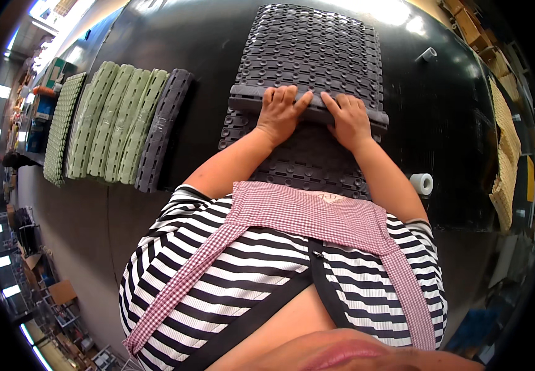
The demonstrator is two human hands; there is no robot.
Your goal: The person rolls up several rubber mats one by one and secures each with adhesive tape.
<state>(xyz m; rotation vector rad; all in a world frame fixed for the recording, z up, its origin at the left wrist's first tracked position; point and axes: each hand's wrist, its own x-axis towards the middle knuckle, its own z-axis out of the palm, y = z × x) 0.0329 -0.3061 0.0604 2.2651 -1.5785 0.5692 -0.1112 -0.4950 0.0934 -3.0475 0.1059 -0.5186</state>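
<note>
Hands are seen in the middle of the head view, both laid flat on a dark grey rubber mat with bumps and slots (314, 55) that is spread on a big shiny black table (174, 37). The left hand (281, 111) and the right hand (348, 117) are placed side by side, close together, on a thick grey fold of the mat (246, 99) that runs across it from left to right. The fingers of both hands are curled over the far edge of that fold, and the fold is pressed down and gripped by them; nothing else is held. More of the mat is seen past the fold, and more of it lies under the wrists, near the body. To the left, well apart from the hands, a row of pale green rolled mats (116, 120) is lined up on the table, with one dark grey rolled mat (165, 127) touching the last green one. A flat green mat (63, 127) is laid just beside that row, further left. A small white roll of tape (422, 183) is stood near the right elbow. A little white thing (428, 54), maybe a cap or a clip, is seen far off on the right side of the table. Yellow stacked mats (505, 161) are piled at the right rim.
</note>
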